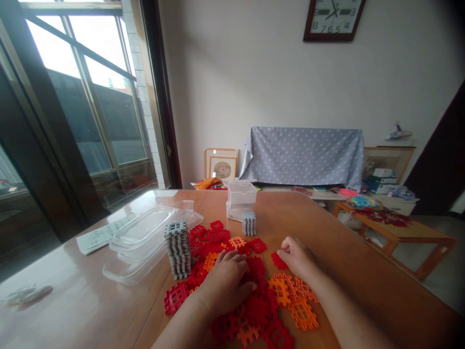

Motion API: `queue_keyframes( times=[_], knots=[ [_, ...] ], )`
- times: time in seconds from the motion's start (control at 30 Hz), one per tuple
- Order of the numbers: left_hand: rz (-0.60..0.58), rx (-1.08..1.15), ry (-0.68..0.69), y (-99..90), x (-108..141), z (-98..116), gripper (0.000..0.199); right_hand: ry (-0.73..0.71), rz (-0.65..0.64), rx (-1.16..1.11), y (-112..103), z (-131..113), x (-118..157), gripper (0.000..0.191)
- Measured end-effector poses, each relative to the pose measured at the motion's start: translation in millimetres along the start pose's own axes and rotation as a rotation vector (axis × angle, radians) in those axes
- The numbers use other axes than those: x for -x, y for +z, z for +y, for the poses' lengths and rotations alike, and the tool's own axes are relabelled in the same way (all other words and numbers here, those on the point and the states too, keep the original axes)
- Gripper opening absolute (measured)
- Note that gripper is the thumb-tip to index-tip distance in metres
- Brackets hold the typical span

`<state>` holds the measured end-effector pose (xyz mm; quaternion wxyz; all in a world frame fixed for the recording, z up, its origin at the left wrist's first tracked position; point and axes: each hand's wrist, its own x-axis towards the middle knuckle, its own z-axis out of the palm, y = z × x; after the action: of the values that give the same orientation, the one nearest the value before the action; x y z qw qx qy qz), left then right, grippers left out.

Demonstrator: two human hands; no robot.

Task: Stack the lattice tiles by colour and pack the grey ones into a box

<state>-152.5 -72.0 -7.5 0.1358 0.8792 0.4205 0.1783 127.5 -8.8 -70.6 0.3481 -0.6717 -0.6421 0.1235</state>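
Note:
A loose pile of red plastic interlocking building tiles (259, 310) lies before me, with some orange ones mixed in. My left hand (230, 278) rests on the pile, palm down, fingers apart. To the right, my right hand (298, 257) is closed, its fingertips at a red tile (279, 261) by the pile's edge; the grip is partly hidden. Just below it lies a group of orange tiles (303, 312). Left of the pile, a tall stack of grey tiles (178, 252) stands upright. A shorter grey stack (249, 224) stands behind the pile.
Clear plastic containers and lids (143, 230) lie on the table's left side, beside a printed sheet (96, 237). Two small clear boxes (241, 194) are stacked at the back. A small transparent packet (29, 294) is at far left. A low wooden table (432, 235) stands right.

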Motion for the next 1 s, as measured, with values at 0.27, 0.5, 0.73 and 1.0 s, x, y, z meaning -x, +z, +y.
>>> queue_keyframes(
  times=[0.27,0.5,0.73,1.0],
  knots=[
    [0.021,0.004,0.034,0.9,-0.7,5.3,0.013,-0.203,-0.17,0.06,5.0,-44.8,23.3,0.02],
    [-0.008,-0.044,0.058,4.4,-1.0,3.1,0.008,-0.348,-0.263,0.247,0.4,-61.8,37.1,0.023],
    [0.003,-0.035,0.033,4.7,-0.2,4.1,0.011,-0.233,-0.25,-0.066,18.1,-54.9,30.8,0.013],
    [0.023,0.014,-0.006,3.6,0.6,0.9,0.014,-0.138,-0.227,-0.426,14.4,-59.3,30.7,0.016]
  ],
)
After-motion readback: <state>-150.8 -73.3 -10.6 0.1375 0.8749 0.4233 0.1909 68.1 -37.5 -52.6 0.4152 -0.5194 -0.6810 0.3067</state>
